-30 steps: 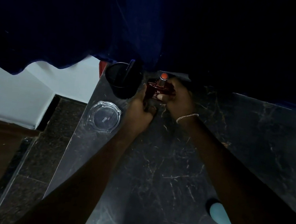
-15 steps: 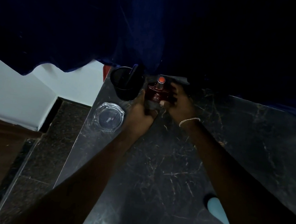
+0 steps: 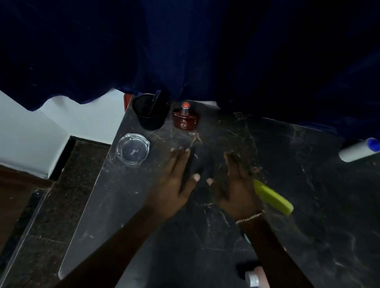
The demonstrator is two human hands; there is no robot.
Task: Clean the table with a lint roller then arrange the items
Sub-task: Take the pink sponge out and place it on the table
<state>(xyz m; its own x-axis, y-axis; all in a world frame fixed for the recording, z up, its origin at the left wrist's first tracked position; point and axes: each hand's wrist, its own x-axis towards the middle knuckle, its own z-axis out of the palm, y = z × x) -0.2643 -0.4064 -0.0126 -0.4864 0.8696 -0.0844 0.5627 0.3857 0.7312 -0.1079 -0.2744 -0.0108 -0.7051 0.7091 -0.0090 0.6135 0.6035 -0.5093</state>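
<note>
The lint roller (image 3: pixel 359 152), a white roll on a blue handle, lies at the far right corner of the black marble table (image 3: pixel 320 226). A dark red perfume bottle (image 3: pixel 184 118) with an orange cap stands upright at the back edge, free of both hands. My left hand (image 3: pixel 175 181) and my right hand (image 3: pixel 236 188) hover flat over the table's middle, fingers spread, holding nothing. A thin dark shape runs along my left fingers; I cannot make out what it is. A green comb-like item (image 3: pixel 272 198) lies just right of my right hand.
A black cup (image 3: pixel 149 112) with a pen stands left of the perfume. A clear glass ashtray (image 3: pixel 132 152) sits near the left edge. A pinkish bottle (image 3: pixel 257 277) lies near the front. A dark blue curtain (image 3: pixel 201 33) hangs over the back edge. The floor drops off left.
Both hands have let go of the perfume bottle and drawn back toward me. The bottle now stands alone beside the black cup.
</note>
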